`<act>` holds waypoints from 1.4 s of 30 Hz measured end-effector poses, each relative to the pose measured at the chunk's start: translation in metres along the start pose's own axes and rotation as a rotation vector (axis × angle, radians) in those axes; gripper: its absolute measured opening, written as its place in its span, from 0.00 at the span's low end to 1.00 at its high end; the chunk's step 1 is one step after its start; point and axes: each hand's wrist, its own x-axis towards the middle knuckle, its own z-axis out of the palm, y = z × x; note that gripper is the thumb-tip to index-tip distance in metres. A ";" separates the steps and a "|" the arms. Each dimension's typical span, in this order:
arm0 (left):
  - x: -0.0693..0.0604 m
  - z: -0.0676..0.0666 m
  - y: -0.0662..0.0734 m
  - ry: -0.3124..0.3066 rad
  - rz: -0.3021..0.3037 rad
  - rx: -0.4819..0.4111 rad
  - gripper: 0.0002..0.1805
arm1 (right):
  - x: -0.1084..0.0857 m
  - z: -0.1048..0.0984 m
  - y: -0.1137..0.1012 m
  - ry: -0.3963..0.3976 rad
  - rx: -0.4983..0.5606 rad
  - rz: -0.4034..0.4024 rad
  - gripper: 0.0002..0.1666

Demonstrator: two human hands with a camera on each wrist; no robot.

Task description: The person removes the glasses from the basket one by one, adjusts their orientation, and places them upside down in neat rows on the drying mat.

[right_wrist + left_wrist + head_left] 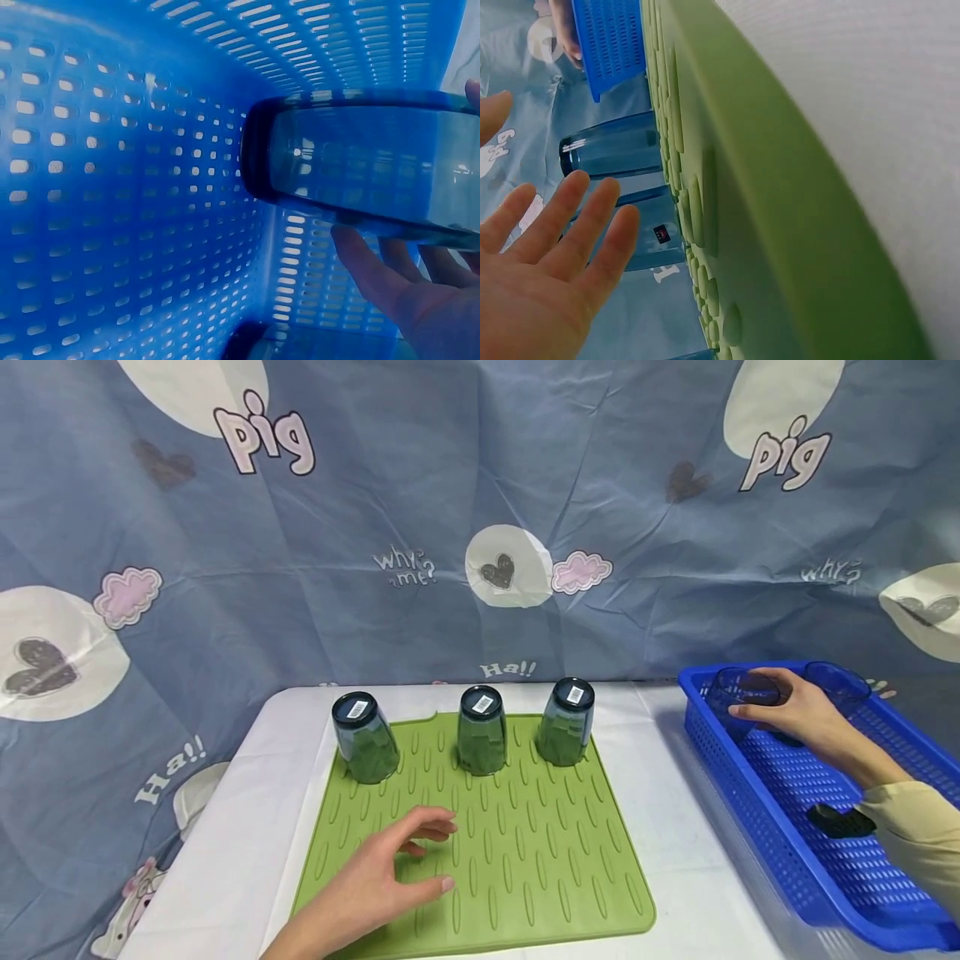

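Note:
Inside the blue basket [780, 852], my right hand [806, 714] grips a clear blue glass [731, 697] near its rim; in the right wrist view the fingers [375, 277] lie along the glass [360, 161], whose base is by the basket wall. Over the green mat [525, 852] hovers my left hand [375, 885], fingers relaxed and holding nothing. Three glasses stand upside down along the mat's back: left [367, 743], middle [482, 735] and right [566, 727]. In the left wrist view the palm [532, 300] is spread.
Another glass [836, 685] is at the basket's back right, and a dark glass base [840, 820] lies lower in the basket. A white cloth [675, 827] covers the table between mat and basket. A patterned blue curtain [390, 510] hangs behind.

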 end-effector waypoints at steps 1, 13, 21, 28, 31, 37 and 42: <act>0.000 0.000 0.000 0.005 -0.011 -0.001 0.30 | -0.001 0.000 -0.001 0.005 0.010 0.001 0.47; 0.002 -0.001 -0.001 0.005 -0.058 -0.005 0.29 | -0.012 -0.008 -0.008 0.105 0.111 0.009 0.47; 0.003 -0.001 -0.003 -0.003 -0.078 -0.014 0.28 | -0.021 -0.013 -0.014 0.187 0.155 0.019 0.46; 0.004 -0.001 -0.003 0.012 -0.061 -0.001 0.29 | -0.028 -0.014 -0.022 0.278 0.149 -0.022 0.44; 0.004 -0.001 -0.003 0.015 -0.056 0.002 0.29 | -0.034 -0.015 -0.026 0.319 0.107 -0.016 0.46; 0.004 -0.001 -0.003 0.013 -0.062 0.001 0.29 | -0.044 -0.017 -0.037 0.402 0.048 0.002 0.47; 0.005 -0.002 -0.003 0.013 -0.070 0.000 0.29 | -0.053 -0.019 -0.048 0.450 0.062 -0.006 0.45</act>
